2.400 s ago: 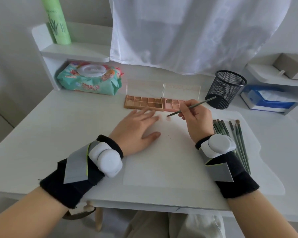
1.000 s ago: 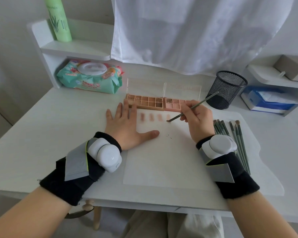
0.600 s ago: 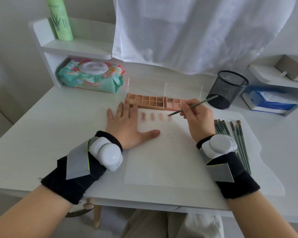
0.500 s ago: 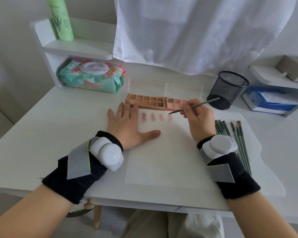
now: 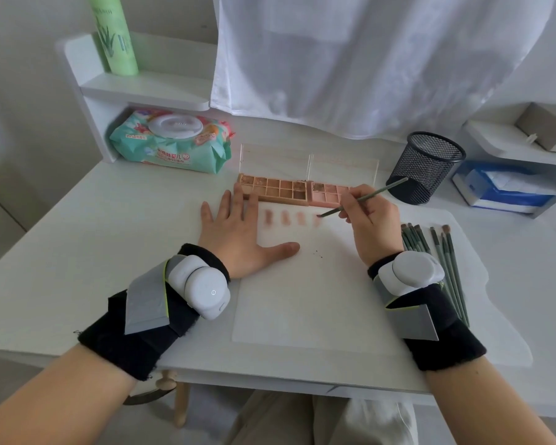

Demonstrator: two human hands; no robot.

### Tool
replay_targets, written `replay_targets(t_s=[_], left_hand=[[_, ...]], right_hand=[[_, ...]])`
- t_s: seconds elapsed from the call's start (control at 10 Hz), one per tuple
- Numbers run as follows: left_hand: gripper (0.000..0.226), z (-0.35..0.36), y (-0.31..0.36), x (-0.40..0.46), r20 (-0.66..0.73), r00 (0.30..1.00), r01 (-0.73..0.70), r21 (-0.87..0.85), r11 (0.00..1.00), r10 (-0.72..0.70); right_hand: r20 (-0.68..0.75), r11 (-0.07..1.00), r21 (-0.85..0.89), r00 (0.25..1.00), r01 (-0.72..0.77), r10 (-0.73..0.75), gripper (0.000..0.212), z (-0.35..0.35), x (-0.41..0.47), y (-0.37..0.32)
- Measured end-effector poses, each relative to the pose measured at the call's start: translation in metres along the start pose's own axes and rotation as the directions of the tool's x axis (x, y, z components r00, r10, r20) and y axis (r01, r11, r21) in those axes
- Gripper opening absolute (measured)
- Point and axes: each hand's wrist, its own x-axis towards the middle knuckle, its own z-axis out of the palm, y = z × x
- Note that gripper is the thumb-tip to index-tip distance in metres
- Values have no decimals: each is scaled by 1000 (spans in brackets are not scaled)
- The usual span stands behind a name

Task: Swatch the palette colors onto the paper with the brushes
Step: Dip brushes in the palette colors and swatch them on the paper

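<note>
While left hand (image 5: 235, 232) flattens paper (image 5: 315, 284), right hand (image 5: 371, 216) grips brush (image 5: 363, 197).

Your paper (image 5: 318, 293) is white with four pinkish-brown swatches (image 5: 292, 218). The palette (image 5: 294, 190) shows tan, brown and pink pans. The far-right cup (image 5: 426, 167) is black mesh; the brushes (image 5: 443, 252) at right have grey-green handles.
</note>
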Motion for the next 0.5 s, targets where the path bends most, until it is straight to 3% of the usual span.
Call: replay_targets(t_s=[0.1,0.3,0.5], left_hand=[[117,0,0,0,2,1000,1,0,1000,-1],[117,1,0,0,0,1000,3,4,1000,-3],[117,1,0,0,-5,1000,4,-3,1000,-4]], right_hand=[[-19,999,54,1000,7,-6,31,-2,-2,-1],[-50,996,84,999,7,-2,21,-3,-3,-2],[-29,1000,-1,1000,-11,10,17,-1,0,1]])
